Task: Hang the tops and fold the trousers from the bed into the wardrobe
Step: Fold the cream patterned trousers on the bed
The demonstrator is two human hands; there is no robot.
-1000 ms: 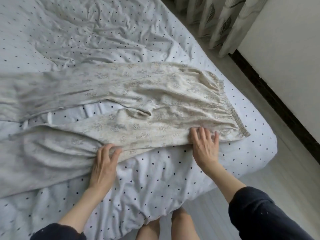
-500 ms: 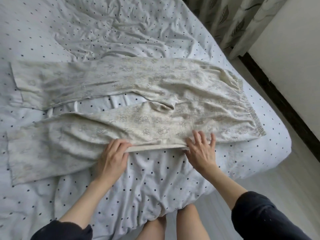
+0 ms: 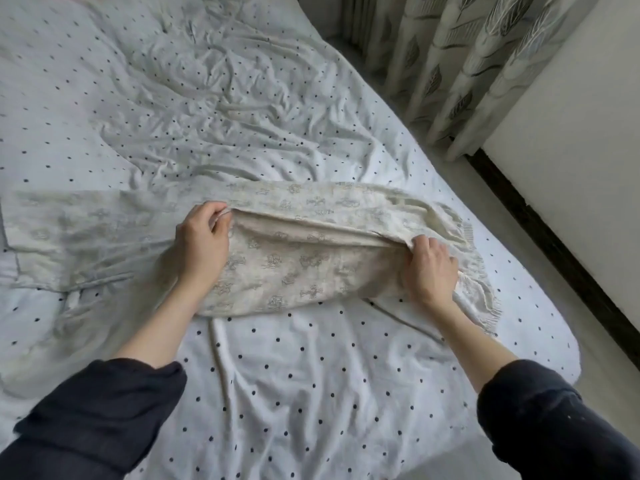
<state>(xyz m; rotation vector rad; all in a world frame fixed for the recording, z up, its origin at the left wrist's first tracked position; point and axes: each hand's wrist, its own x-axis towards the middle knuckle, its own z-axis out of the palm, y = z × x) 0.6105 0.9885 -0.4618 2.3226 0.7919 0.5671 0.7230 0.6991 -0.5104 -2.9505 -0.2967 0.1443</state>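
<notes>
The trousers (image 3: 287, 268) are laid across the near half of the bed (image 3: 311, 382), with their long axis running from left to right. The leg ends are pointed to the left and the gathered waistband to the right, toward the bed's corner nearest the curtain (image 3: 460, 64).

Left of the trousers' middle, the near leg's edge is pinched by the left hand (image 3: 202, 242); its fingers (image 3: 216, 216) are curled round a ridge of cloth that is held raised over the far leg. That hold is judged to serve a lengthwise fold, one leg being brought onto the other so that the seams can be matched.

Toward the waistband, the same lifted edge is gripped by the right hand (image 3: 429, 268), its fingers bent round the cloth. Held at two spaced points, the edge is drawn into a fairly straight line, which is judged to help the fold fall flat rather than bunch.

The far leg is left flat on the bed, so it can be taken as the base of the fold. The wardrobe is not in view.
</notes>
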